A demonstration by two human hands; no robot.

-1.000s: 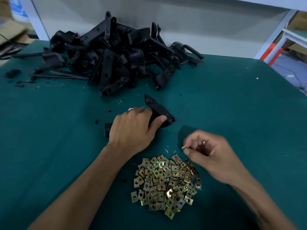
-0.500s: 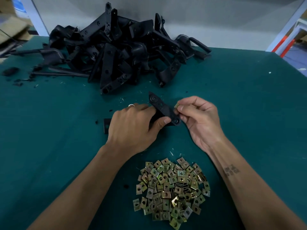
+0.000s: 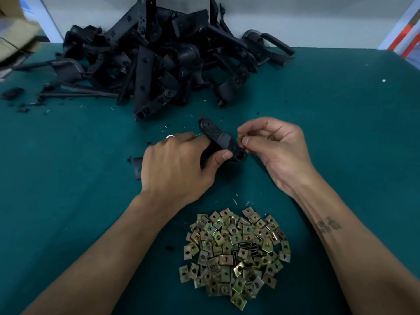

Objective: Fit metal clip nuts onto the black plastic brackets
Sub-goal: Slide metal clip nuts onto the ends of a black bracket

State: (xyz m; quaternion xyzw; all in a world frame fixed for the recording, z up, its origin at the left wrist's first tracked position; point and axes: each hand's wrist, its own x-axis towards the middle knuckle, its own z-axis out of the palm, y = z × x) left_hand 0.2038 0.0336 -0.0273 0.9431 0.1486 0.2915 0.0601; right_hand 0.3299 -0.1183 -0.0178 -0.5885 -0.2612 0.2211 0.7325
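Gripping the bracket (image 3: 221,142), the left hand (image 3: 176,169) stays put; the right hand (image 3: 276,147) still pinches a clip nut (image 3: 239,139).

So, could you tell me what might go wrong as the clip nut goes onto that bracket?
1. The small brass-coloured metal clip nut is only pinched at the right hand's fingertips; it could slip or seat crooked on the black plastic bracket.
2. The left hand grips just one end, so the bracket may twist.

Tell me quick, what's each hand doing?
Left hand: grips the black bracket.
Right hand: pinches a clip nut at the bracket's end.
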